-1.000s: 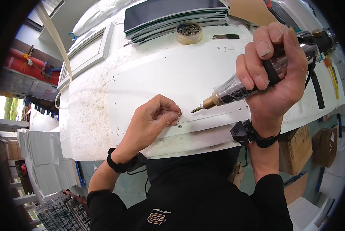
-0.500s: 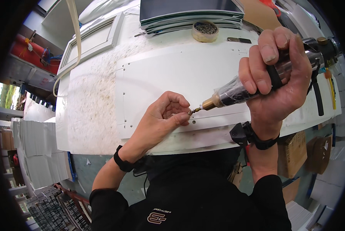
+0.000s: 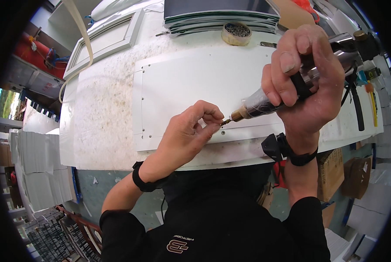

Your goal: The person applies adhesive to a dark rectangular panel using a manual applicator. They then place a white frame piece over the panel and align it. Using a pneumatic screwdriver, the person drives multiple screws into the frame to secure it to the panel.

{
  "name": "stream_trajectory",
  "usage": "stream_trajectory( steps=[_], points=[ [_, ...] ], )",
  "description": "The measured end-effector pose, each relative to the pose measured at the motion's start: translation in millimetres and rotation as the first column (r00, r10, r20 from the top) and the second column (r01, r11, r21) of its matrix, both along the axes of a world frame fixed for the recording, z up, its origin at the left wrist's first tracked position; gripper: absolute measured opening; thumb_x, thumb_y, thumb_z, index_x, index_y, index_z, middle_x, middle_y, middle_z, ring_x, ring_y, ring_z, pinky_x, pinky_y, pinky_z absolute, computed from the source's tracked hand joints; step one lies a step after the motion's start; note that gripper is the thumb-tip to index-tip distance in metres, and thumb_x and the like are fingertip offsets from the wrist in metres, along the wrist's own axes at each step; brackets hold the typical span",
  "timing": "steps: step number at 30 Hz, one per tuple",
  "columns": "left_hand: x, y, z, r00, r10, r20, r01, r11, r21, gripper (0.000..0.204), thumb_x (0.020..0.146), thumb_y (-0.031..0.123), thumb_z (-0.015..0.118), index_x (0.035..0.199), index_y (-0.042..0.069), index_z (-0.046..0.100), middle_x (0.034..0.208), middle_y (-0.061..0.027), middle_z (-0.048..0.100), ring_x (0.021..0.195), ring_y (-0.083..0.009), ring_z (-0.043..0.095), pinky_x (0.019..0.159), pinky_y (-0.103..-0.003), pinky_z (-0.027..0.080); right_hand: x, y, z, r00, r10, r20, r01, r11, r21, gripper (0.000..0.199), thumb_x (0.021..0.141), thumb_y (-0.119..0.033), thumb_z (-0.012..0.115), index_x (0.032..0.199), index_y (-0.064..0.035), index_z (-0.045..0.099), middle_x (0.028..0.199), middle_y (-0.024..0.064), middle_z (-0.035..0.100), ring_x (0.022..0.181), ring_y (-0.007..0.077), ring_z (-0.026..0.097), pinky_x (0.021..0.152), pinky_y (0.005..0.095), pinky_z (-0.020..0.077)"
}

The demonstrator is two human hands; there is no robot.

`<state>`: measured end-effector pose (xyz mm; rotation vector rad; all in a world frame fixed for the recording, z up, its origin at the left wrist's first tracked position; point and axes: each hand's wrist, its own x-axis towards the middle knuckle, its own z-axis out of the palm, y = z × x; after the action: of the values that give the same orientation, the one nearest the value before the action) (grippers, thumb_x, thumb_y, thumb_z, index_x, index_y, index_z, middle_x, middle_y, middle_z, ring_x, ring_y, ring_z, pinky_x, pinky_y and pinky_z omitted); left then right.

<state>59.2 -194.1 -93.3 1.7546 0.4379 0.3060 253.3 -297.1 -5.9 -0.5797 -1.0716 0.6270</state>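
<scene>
My right hand grips a powered screwdriver with a clear, brass-tipped nose, angled down to the left. Its bit meets the fingertips of my left hand, which pinch a small screw at the bit's end. Both hover just above a white panel lying on the speckled white worktable. A hole in the panel shows right below the bit. Small screws dot the panel's left edge.
A tape roll filled with screws stands at the back. Behind it lies a stack of dark flat panels. A white framed door lies at the back left. Hand tools rest at the right. Cardboard boxes sit below the table.
My left hand has lifted from the panel to the screwdriver bit and now pinches a screw there. The right hand has kept the tool nearly in place.
</scene>
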Motion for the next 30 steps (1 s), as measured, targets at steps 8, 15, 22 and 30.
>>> stream_trajectory(
  steps=[8, 15, 22, 30],
  points=[
    [-2, -3, 1, 0.998, -0.057, -0.018, 0.06, 0.959, 0.277, 0.016, 0.097, 0.003, 0.063, 0.112, 0.008, 0.06, 0.099, -0.006, 0.073, 0.093, -0.0251, 0.063, 0.08, -0.036, 0.051, -36, 9, 11, 0.987, -0.085, 0.135, 0.108, 0.98, -0.169, 0.033, 0.105, -0.032, 0.052, 0.091, -0.0017, 0.048, 0.077, 0.0122, 0.055, 0.04, 0.0092, 0.04, 0.039, 0.0267, 0.0403],
    [-3, -1, -3, 0.997, -0.076, -0.003, 0.072, 0.938, 0.338, 0.017, 0.097, 0.003, 0.063, 0.113, 0.008, 0.059, 0.1, -0.0062, 0.073, 0.095, -0.0267, 0.064, 0.082, -0.038, 0.052, -43, 12, 8, 0.981, -0.09, 0.174, 0.113, 0.985, -0.129, 0.036, 0.104, -0.031, 0.055, 0.086, -0.0007, 0.048, 0.075, 0.0124, 0.055, 0.041, 0.0092, 0.041, 0.039, 0.0259, 0.0386],
    [-4, -1, -5, 0.996, -0.084, 0.013, 0.075, 0.945, 0.317, 0.018, 0.096, 0.002, 0.063, 0.113, 0.008, 0.059, 0.099, -0.0061, 0.073, 0.096, -0.027, 0.065, 0.083, -0.038, 0.052, -44, 8, 3, 0.982, -0.1, 0.159, 0.129, 0.973, -0.189, 0.036, 0.104, -0.03, 0.057, 0.086, -0.0007, 0.048, 0.074, 0.0124, 0.054, 0.041, 0.0094, 0.041, 0.039, 0.0258, 0.0379],
    [-7, 0, -11, 0.994, -0.087, 0.061, 0.062, 0.944, 0.323, 0.024, 0.094, 0.003, 0.065, 0.116, 0.007, 0.059, 0.103, -0.0085, 0.071, 0.099, -0.028, 0.064, 0.086, -0.039, 0.052, -43, 11, 0, 0.972, -0.063, 0.226, 0.117, 0.965, -0.235, 0.031, 0.102, -0.03, 0.061, 0.09, -0.0031, 0.051, 0.072, 0.012, 0.056, 0.043, 0.01, 0.045, 0.04, 0.0263, 0.0384]
  ],
)
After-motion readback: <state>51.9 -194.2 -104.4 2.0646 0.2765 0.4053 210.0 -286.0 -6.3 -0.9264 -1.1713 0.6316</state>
